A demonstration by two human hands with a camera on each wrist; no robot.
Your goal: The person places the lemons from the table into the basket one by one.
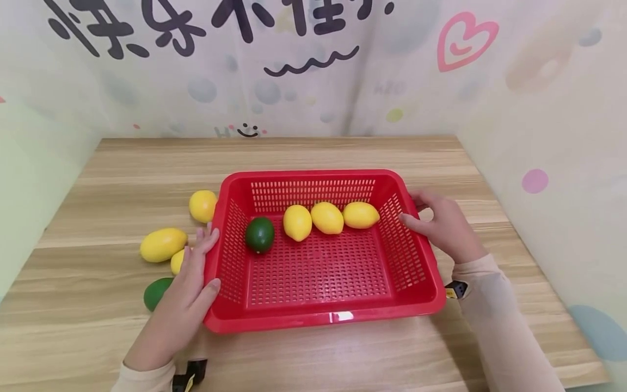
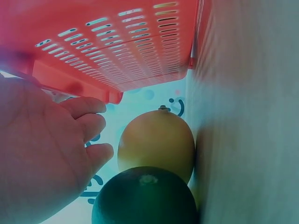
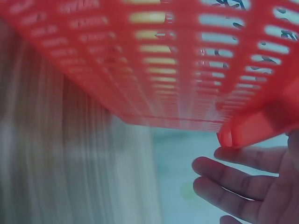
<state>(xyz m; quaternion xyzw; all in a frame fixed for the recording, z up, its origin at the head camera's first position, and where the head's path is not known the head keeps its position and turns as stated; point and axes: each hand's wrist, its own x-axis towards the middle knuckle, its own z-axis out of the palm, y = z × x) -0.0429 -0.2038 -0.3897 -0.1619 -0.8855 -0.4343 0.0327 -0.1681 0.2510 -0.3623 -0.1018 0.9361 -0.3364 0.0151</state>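
A red plastic basket (image 1: pixel 318 321) stands between my two hands. Inside it, three lemons (image 1: pixel 327 218) line up near the back wall, with a dark green fruit (image 1: pixel 259 235) to their left. My left hand (image 1: pixel 183 299) rests against the basket's left rim, its fingers fairly straight and the thumb on the rim's edge. In the left wrist view those fingers (image 2: pixel 91 123) lie below the rim. On the opposite side my right hand (image 1: pixel 448 226) holds the right rim, thumb on top and fingers outside and underneath. The right wrist view shows the fingers (image 3: pixel 233 179) under the rim.
On the wooden table (image 1: pixel 88 207), left of the basket, lie a rounded yellow fruit (image 1: pixel 203 206), a lemon (image 1: pixel 164 244), another yellow fruit (image 1: pixel 177 262) partly behind my left hand, and a green fruit (image 1: pixel 157 293). Patterned walls (image 1: pixel 303 103) border the table's back and sides.
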